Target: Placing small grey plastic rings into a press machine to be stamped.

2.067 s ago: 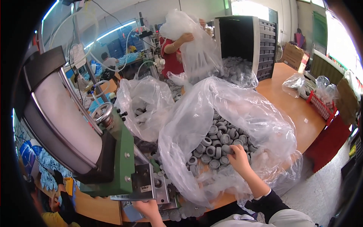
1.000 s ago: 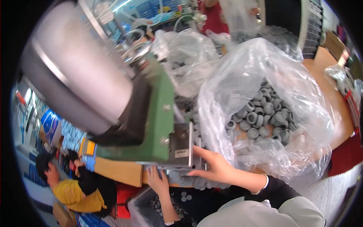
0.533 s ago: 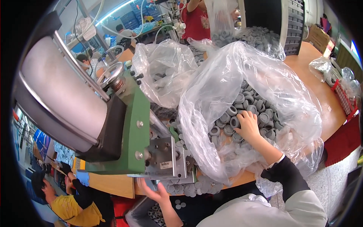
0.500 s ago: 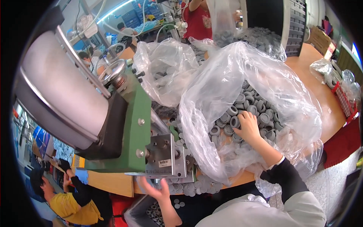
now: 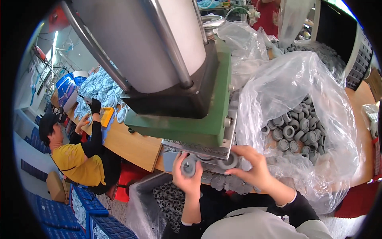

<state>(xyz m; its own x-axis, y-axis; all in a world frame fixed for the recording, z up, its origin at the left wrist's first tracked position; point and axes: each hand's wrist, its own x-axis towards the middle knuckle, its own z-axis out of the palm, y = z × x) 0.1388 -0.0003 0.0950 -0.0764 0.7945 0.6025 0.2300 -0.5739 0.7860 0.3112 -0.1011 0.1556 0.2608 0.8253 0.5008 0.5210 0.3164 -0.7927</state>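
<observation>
Two hands at the foot of the green press (image 5: pixel 187 123), as I see it from the head view: my left hand (image 5: pixel 187 175) pinches one grey ring (image 5: pixel 188 167) upright under the metal plate (image 5: pixel 199 149); my right hand (image 5: pixel 252 167) grips a second grey ring (image 5: pixel 230 162) just beside it. Clear plastic bag (image 5: pixel 286 87) of grey rings sits right of the press, on the wooden table (image 5: pixel 131 145). Bin of rings (image 5: pixel 169 199) below. Person in yellow (image 5: pixel 75 159) at far left

Factory workshop, green press machine (image 5: pixel 187 119), bagged grey rings (image 5: pixel 296 133)
</observation>
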